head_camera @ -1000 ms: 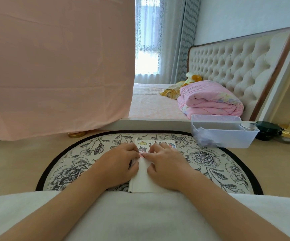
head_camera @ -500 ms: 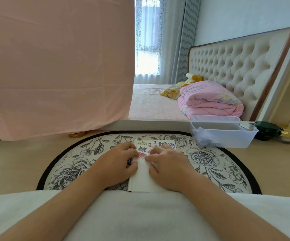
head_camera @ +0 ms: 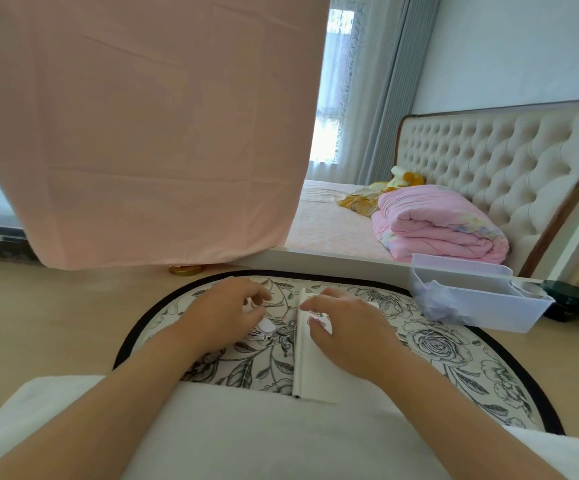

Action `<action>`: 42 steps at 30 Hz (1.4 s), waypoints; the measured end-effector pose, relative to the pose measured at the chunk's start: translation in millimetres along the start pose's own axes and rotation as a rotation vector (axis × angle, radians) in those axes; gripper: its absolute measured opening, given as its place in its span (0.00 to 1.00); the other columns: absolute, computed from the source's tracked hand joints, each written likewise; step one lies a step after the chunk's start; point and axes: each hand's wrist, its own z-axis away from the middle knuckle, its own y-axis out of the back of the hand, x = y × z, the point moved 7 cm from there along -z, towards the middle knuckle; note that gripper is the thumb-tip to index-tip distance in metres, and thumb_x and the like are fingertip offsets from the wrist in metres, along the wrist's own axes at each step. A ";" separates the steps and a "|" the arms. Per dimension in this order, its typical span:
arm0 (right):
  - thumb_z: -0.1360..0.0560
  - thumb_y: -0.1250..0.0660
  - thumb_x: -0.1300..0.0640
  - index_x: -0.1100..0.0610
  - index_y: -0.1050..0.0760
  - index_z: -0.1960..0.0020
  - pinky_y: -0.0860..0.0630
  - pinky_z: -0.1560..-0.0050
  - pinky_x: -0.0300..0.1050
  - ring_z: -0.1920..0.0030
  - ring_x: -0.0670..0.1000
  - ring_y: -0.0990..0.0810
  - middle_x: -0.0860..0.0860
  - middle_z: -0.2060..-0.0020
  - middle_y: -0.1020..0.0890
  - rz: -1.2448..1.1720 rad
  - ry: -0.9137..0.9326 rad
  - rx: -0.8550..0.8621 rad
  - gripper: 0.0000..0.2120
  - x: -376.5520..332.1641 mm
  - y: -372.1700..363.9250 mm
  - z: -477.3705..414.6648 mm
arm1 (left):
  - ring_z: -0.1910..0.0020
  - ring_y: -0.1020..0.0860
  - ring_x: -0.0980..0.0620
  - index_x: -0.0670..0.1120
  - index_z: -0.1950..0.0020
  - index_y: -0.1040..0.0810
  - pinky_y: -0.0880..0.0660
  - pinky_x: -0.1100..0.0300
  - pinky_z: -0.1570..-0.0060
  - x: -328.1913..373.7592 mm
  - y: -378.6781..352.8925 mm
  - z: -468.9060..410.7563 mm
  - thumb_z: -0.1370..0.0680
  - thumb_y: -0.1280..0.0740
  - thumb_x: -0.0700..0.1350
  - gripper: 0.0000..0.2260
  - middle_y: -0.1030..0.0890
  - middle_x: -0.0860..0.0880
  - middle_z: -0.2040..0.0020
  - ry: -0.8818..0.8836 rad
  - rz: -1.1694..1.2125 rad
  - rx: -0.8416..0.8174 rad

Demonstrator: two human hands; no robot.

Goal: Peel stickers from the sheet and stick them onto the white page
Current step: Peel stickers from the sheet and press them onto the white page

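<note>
**Two bare hands at a white page on a flowered mat**

The right hand point(head_camera: 347, 327) lies flat, fingers spread and unclenched, pressing on the white page point(head_camera: 312, 368); a small pink sticker point(head_camera: 317, 319) shows at its fingertips. The left hand point(head_camera: 222, 313) rests on the mat just beside the page's left edge, fingers curled over small white and printed pieces point(head_camera: 262, 330); whether these are pinched or merely lie under the fingers cannot be told. The sticker sheet itself cannot be made out with certainty.

The page runs lengthwise away from the person. Its left edge forms a raised fold line between the two hands; its near edge touches a white cloth point(head_camera: 246, 431) that covers the foreground. Page and hands sit on a round flowered mat point(head_camera: 454, 358) with a black border. Bare mat lies open on both sides of the hands.

Outside the border, pale floor point(head_camera: 38, 323) extends to the left. At the mat's right far rim stands a clear plastic bin point(head_camera: 482, 306). Beyond it lies a bed point(head_camera: 333, 233) with a folded pink quilt point(head_camera: 440, 226). A pink curtain point(head_camera: 135, 126) hangs over the far left.
</note>
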 end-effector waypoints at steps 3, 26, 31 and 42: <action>0.20 0.39 0.48 0.42 0.22 0.37 0.25 0.47 0.44 0.44 0.46 0.21 0.38 0.43 0.22 -0.014 0.003 -0.021 0.14 -11.5 -8.6 -17.5 | 0.49 0.27 0.63 0.59 0.42 0.20 0.26 0.60 0.46 -12.3 1.4 0.0 0.21 0.34 0.50 0.09 0.23 0.63 0.50 0.010 -0.023 -0.027; 0.26 0.31 0.52 0.47 0.15 0.62 0.20 0.56 0.44 0.63 0.44 0.18 0.42 0.66 0.15 -0.468 -0.162 0.034 0.09 -7.7 -29.4 -37.4 | 0.49 0.24 0.61 0.59 0.50 0.19 0.27 0.61 0.48 -13.8 -2.4 2.5 0.22 0.35 0.41 0.12 0.19 0.59 0.51 0.099 0.260 -0.056; 0.27 0.28 0.57 0.49 0.13 0.60 0.26 0.63 0.41 0.70 0.45 0.26 0.47 0.65 0.13 -0.825 -0.299 0.082 0.07 -4.2 -22.9 -33.0 | 0.60 0.20 0.58 0.50 0.52 0.16 0.23 0.61 0.53 -3.0 0.7 1.5 0.23 0.30 0.44 0.03 0.15 0.54 0.58 0.173 0.623 0.023; 0.27 0.23 0.57 0.53 0.15 0.54 0.26 0.67 0.38 0.73 0.43 0.25 0.52 0.63 0.14 -0.901 -0.324 0.084 0.02 -3.5 -14.2 -31.5 | 0.67 0.26 0.52 0.53 0.57 0.16 0.29 0.60 0.67 8.1 -2.1 -0.4 0.25 0.28 0.45 0.03 0.20 0.50 0.66 0.223 0.651 0.091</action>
